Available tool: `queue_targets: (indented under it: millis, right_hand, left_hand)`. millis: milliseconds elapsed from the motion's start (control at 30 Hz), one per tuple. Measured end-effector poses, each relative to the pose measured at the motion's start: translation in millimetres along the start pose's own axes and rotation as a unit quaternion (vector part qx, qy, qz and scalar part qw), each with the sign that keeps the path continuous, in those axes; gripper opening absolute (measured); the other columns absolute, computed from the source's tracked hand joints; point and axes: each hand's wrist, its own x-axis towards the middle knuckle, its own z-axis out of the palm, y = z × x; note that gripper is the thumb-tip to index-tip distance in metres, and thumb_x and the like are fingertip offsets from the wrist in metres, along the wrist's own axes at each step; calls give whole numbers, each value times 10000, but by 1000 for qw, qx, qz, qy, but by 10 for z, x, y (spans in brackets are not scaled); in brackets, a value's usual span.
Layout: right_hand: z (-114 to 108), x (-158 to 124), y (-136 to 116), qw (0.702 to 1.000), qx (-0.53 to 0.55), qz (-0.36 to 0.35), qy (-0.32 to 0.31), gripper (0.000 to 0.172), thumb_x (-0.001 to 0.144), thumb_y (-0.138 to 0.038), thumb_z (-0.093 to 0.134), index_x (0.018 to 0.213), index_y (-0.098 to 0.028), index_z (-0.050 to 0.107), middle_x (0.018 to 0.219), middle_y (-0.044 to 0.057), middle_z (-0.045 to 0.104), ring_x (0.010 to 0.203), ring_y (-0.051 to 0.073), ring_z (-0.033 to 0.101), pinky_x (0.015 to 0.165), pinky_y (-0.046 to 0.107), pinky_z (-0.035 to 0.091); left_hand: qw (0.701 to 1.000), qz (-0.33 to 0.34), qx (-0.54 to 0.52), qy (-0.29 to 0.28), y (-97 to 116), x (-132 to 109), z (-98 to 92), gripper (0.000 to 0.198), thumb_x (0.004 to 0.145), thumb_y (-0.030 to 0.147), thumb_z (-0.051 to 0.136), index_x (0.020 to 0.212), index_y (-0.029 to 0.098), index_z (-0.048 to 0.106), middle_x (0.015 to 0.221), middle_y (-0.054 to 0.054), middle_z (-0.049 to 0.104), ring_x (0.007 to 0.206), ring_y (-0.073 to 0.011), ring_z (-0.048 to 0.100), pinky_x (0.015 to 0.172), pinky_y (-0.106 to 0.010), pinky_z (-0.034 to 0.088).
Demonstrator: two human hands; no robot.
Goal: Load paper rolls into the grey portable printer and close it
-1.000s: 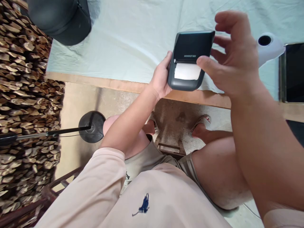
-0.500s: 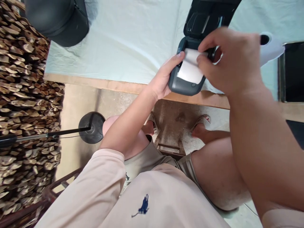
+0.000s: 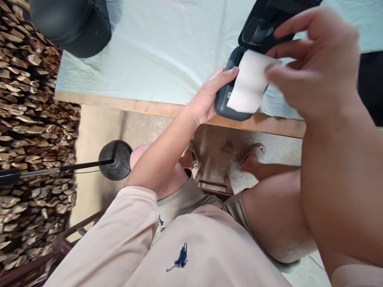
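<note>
My left hand (image 3: 214,91) is wrapped round the left side of a dark grey portable printer (image 3: 223,104), thumb on its top rim. The printer's black lid (image 3: 260,24) stands open at the far end. A strip of white paper (image 3: 249,85) lies over the printer body, its near end hanging toward the front. At the paper's right edge is my right hand (image 3: 317,63), its thumb and a finger closed on the paper; the thumb is blurred. The other fingers are bent and apart near the lid. Paper covers most of the printer's inside.
A black rounded case or bag (image 3: 74,28) stands at the table's back left. The light blue cloth (image 3: 149,59) covers the wooden table (image 3: 134,104). A dark tablet-like object (image 3: 371,87) lies at right. Stacked firewood (image 3: 36,139) and a round stand base (image 3: 115,159) are at left.
My right hand has moved right and up, drawing the white paper up and out of the printer. The printer has tilted and shifted slightly right in my left hand.
</note>
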Motion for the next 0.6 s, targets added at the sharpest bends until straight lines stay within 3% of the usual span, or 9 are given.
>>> queue_targets:
  millis: [100, 167, 300, 400, 500, 600]
  right_hand:
    - [48, 4, 49, 996, 82, 33, 29, 412, 743, -88, 516, 1082, -294, 630, 803, 2, 626, 565, 103, 528, 432, 280, 312]
    - [99, 7, 72, 996, 67, 61, 8, 410, 719, -47, 516, 1018, -295, 646, 813, -3, 636, 513, 90, 476, 448, 299, 371]
    - [144, -4, 75, 999, 25, 13, 17, 308, 759, -96, 550, 980, -272, 674, 945, 20, 676, 665, 128, 586, 591, 337, 506]
    - [127, -17, 35, 1000, -9, -2, -25, 292, 800, -185, 592, 1067, -270, 672, 968, 7, 677, 680, 111, 584, 673, 339, 517]
    - [124, -23, -14, 989, -117, 2, -95, 297, 748, -280, 710, 1042, -280, 666, 876, -6, 642, 764, 145, 599, 811, 390, 524]
    - [136, -17, -35, 988, -138, 3, -75, 202, 712, -319, 740, 886, -262, 657, 758, 8, 588, 780, 178, 591, 837, 417, 508]
  left_hand:
    - [1000, -5, 2, 22, -12, 15, -25, 225, 923, 376, 550, 870, 168, 619, 787, -21, 678, 831, -169, 702, 800, -299, 576]
    - [999, -14, -4, 31, -9, 28, -26, 220, 926, 380, 537, 852, 189, 620, 788, -39, 679, 948, -200, 699, 874, -329, 577]
    - [998, -18, -14, 51, 3, 40, 9, 265, 945, 403, 486, 886, 182, 620, 816, -63, 683, 1140, -251, 664, 943, -369, 571]
    - [999, -11, -11, 49, 1, 30, 40, 261, 944, 404, 495, 882, 177, 606, 791, -42, 669, 958, -175, 706, 799, -266, 587]
    - [998, -6, -13, 59, 2, 18, 62, 222, 943, 345, 517, 855, 152, 582, 719, 8, 629, 732, -103, 684, 704, -215, 569]
    - [999, -6, -15, 37, 20, 13, 69, 226, 952, 331, 509, 871, 149, 617, 737, -12, 659, 667, -97, 661, 669, -218, 567]
